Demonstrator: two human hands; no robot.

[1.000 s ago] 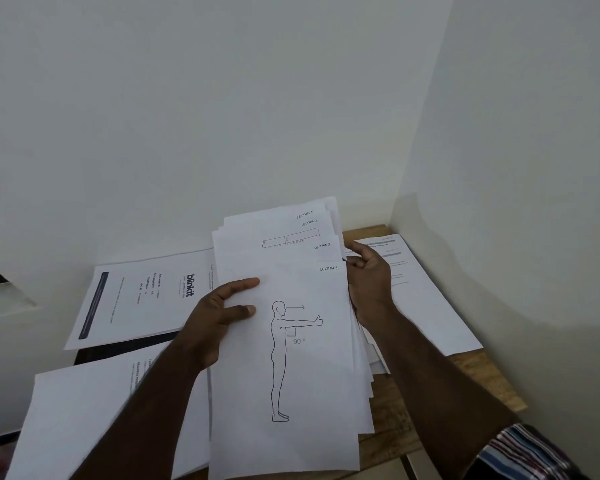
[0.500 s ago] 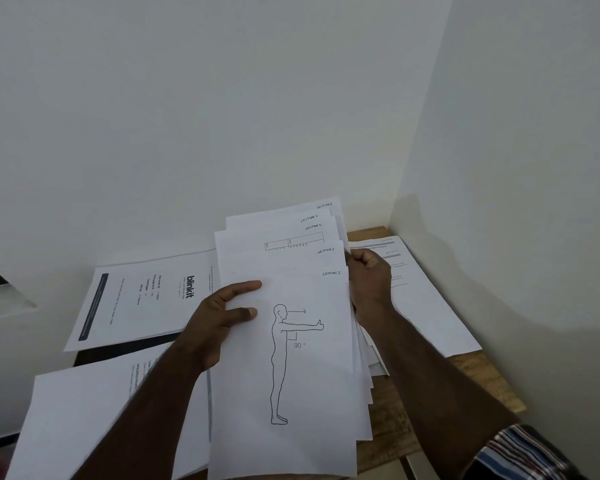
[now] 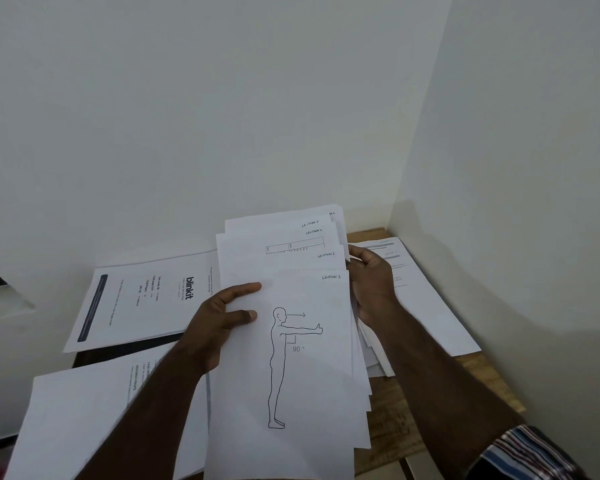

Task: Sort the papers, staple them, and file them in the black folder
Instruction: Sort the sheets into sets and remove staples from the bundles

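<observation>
I hold a fanned stack of white papers [image 3: 291, 375] over the desk. The top sheet is marked "Section 1" and shows a standing figure with an outstretched arm and "90°". Sheets behind it show the labels Section 3, 4, 5 and 6. My left hand [image 3: 222, 320] grips the stack's left edge, thumb on top. My right hand [image 3: 371, 285] pinches the right edges of the fanned sheets. A strip of the black folder [image 3: 125, 351] shows under the papers at the left. No stapler is in view.
A "blinkit" printout [image 3: 142, 299] lies at the left back. Another white sheet [image 3: 84, 420] lies at the front left. More printed pages [image 3: 423, 299] lie on the wooden desk [image 3: 492, 386] at the right. White walls close the corner behind and to the right.
The fanned sheets have shifted slightly in my hands. My right fingers have closed in on the right edges of the stack. Both hands stay in nearly the same place.
</observation>
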